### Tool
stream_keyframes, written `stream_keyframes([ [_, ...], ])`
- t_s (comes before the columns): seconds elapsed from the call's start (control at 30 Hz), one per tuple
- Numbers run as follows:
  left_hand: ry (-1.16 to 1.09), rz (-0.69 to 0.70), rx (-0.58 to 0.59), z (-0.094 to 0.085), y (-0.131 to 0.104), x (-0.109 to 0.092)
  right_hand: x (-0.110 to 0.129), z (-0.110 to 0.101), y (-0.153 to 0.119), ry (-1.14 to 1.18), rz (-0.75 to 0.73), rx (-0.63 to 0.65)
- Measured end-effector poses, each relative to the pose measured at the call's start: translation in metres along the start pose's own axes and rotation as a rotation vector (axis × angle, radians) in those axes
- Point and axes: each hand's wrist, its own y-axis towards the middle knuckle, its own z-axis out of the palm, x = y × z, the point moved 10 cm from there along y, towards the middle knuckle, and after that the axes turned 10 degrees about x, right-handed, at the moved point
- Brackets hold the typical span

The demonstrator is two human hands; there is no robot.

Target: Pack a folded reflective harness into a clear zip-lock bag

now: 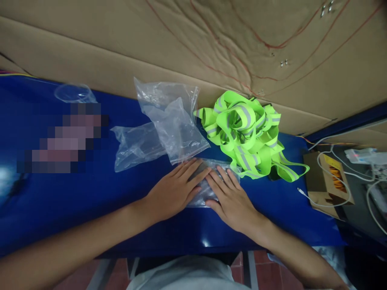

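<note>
Both of my hands lie flat on a clear plastic bag (198,197) at the near middle of the blue table. My left hand (173,189) has its fingers stretched out over the bag's left part. Over the right part, my right hand (231,197) is spread, its fingertips close to those of the left. What the bag may contain is hidden under the hands. Just beyond them lie more clear zip bags (178,129), overlapping one another. A tangled heap of neon-green straps with grey reflective stripes (242,129) sits behind my right hand.
At the right edge stand an open cardboard box (325,181) and white cables (308,195). A brown cardboard wall (121,52) with red wires rises behind the blue table (121,209). On the left is a pixelated patch, with a clear round plastic item (74,93) above it.
</note>
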Motion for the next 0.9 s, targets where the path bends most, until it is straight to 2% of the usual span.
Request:
stream_keyframes([
  [0.3, -0.043, 0.001, 0.042, 0.006, 0.000, 0.002, -0.002, 0.006, 0.000, -0.010, 0.009, 0.038],
  [0.7, -0.123, 0.023, 0.022, -0.002, -0.002, 0.000, -0.002, 0.002, -0.002, 0.024, -0.006, 0.006],
  [0.9, -0.082, 0.110, -0.018, -0.016, -0.002, -0.008, -0.002, -0.006, -0.004, 0.006, 0.009, -0.025],
])
